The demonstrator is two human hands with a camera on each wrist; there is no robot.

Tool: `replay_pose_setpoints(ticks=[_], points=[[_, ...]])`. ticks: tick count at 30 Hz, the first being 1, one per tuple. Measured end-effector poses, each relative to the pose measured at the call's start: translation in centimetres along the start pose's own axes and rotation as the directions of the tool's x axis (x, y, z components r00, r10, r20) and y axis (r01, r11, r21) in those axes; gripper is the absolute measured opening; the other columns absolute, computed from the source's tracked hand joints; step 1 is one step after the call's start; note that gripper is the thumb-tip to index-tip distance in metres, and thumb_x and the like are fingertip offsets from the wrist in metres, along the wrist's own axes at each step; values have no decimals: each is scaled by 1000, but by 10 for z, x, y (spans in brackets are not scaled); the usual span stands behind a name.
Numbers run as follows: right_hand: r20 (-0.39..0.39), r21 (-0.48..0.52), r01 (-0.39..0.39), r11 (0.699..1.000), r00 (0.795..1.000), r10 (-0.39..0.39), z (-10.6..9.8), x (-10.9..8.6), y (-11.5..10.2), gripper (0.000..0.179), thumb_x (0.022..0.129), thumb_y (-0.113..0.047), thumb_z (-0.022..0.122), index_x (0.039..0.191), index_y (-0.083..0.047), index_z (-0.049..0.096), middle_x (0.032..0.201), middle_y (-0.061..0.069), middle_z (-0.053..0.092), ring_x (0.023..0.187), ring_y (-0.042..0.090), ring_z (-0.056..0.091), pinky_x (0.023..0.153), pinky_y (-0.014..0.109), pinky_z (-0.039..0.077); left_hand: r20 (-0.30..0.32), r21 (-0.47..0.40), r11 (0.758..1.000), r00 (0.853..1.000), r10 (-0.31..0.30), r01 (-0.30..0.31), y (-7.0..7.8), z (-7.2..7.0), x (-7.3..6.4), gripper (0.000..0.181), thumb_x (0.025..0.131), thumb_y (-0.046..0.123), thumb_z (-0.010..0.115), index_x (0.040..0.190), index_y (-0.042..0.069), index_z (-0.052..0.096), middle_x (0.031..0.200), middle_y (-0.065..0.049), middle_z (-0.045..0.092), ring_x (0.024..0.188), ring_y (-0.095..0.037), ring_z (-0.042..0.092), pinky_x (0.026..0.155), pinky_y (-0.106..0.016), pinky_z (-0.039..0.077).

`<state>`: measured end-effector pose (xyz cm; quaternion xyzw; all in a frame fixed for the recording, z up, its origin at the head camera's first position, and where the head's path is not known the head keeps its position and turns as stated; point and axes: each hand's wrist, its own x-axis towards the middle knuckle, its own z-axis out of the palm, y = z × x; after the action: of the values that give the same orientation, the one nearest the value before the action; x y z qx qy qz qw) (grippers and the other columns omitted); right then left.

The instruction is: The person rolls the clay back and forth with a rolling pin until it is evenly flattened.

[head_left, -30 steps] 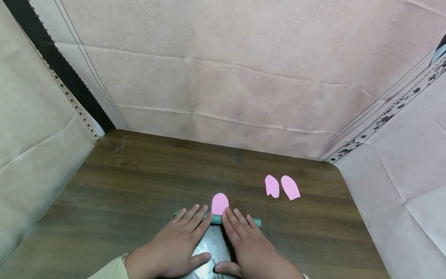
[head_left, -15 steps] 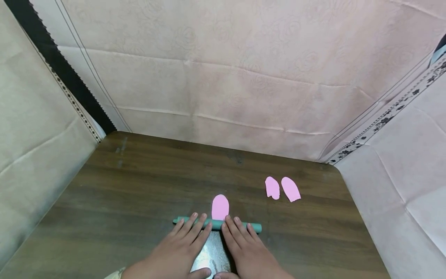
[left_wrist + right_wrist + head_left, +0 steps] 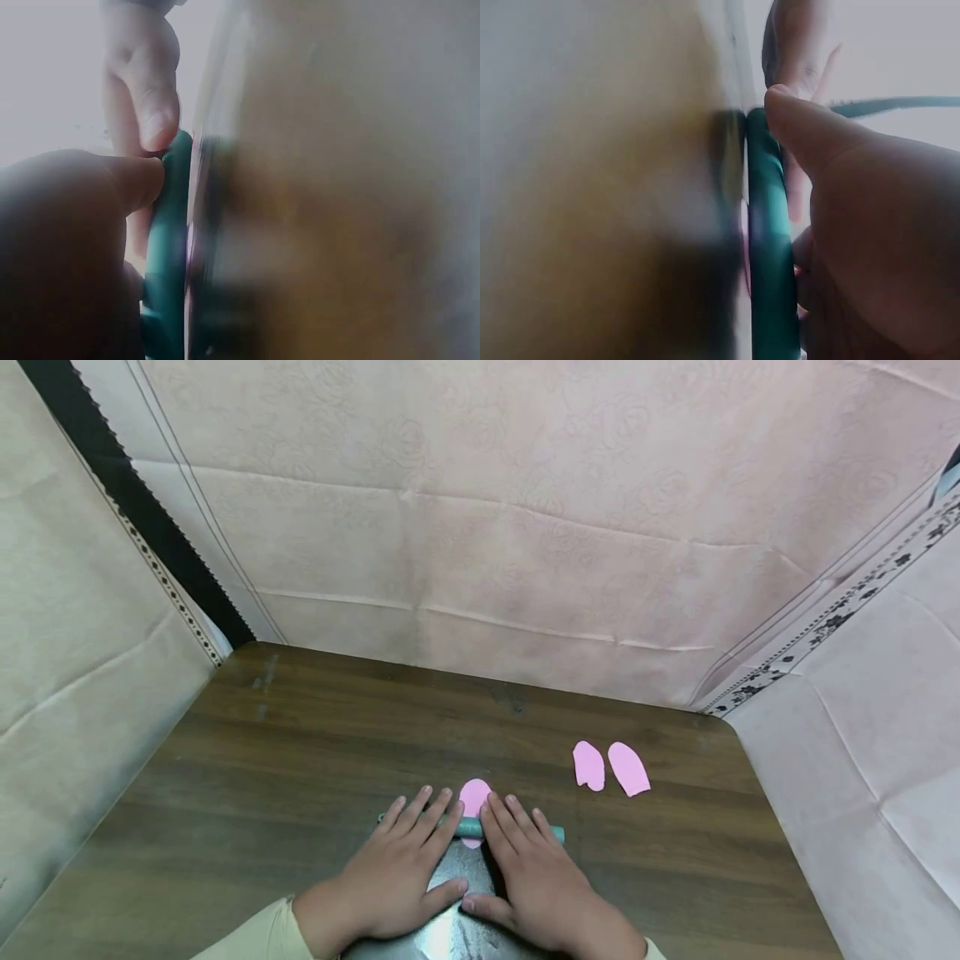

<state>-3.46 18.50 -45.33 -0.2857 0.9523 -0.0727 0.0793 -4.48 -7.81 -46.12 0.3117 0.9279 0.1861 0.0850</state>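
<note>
A green rolling pin (image 3: 469, 827), a plain slim rod, lies crosswise over a flat pink clay piece (image 3: 474, 793) on the table. The piece shows on both sides of the rod, its rounded far end beyond it. My left hand (image 3: 393, 872) rests on the rod's left part with fingers straight and spread. On the right part lies my right hand (image 3: 542, 877), also with straight fingers. The two thumbs nearly meet on the near side. Both wrist views show the rod (image 3: 166, 255) under the hands, with a thin pink edge (image 3: 744, 247) beside it.
Two flat pink pieces, one notched (image 3: 589, 766) and one longer (image 3: 628, 768), lie at the back right of the brown wooden table (image 3: 315, 735). A shiny reflection falls between my hands. Pale patterned cloth (image 3: 480, 552) hangs behind the table and at both sides.
Both hands and the rolling pin first came a little toward me, then moved away over the pink clay piece. Its near end now shows on this side of the rod.
</note>
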Motion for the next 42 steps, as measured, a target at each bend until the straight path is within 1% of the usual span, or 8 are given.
replay_pose_setpoints(ticks=[6,10,16,22,25,33,38,42], points=[[-2,39,-16,999,1000,16,-4,22,15,103,109,-82,39,181,-10,23,190,11,17,176,37,18,139,62,26,29,-15,999,999,-31,31,-13,-8,26,85,117,65,43,181,15,22,189,-13,19,176,-43,12,139,-70,15],[2,46,-30,999,1000,30,-8,37,24,102,110,-82,38,180,-9,25,189,12,20,176,38,20,139,63,25,46,5,998,997,-56,56,-21,-12,45,82,117,66,40,181,17,24,189,-11,20,176,-42,11,140,-69,13],[18,45,-66,997,998,65,-14,59,36,97,113,-79,29,180,-8,24,189,12,18,176,37,18,140,64,22,65,34,996,994,-83,81,-31,-18,71,79,119,65,35,181,17,25,189,-9,19,177,-42,9,140,-70,11],[57,73,-142,987,989,139,-17,80,49,90,115,-75,17,181,-13,18,190,8,13,177,34,12,142,61,16,79,40,994,991,-107,104,-40,-24,93,77,120,64,27,181,16,26,189,-11,19,177,-42,10,141,-67,12],[84,76,-165,983,984,159,-18,93,55,88,116,-74,14,182,-15,15,191,7,10,178,33,9,142,61,15,92,19,991,987,-130,129,-46,-27,103,76,120,63,27,181,16,24,190,-12,17,177,-41,8,141,-66,12],[152,98,-223,970,966,207,-24,120,72,82,119,-68,18,182,-16,12,191,7,4,178,34,4,143,61,12,104,-16,980,975,-198,201,-61,-29,127,78,120,64,25,182,17,14,191,-11,3,177,-40,-4,142,-65,8],[158,119,-241,963,962,221,-26,128,77,82,119,-67,21,182,-16,9,192,7,-2,178,35,0,143,62,11,113,-8,975,969,-220,222,-67,-32,136,79,120,64,27,183,18,12,191,-10,-2,177,-39,-7,142,-65,5],[148,124,-245,962,963,226,-26,129,77,81,119,-66,22,182,-17,7,192,7,-4,178,37,-2,142,63,10,121,-8,973,966,-227,230,-68,-33,138,80,119,65,28,183,21,9,191,-8,-5,177,-40,-10,142,-66,4]])
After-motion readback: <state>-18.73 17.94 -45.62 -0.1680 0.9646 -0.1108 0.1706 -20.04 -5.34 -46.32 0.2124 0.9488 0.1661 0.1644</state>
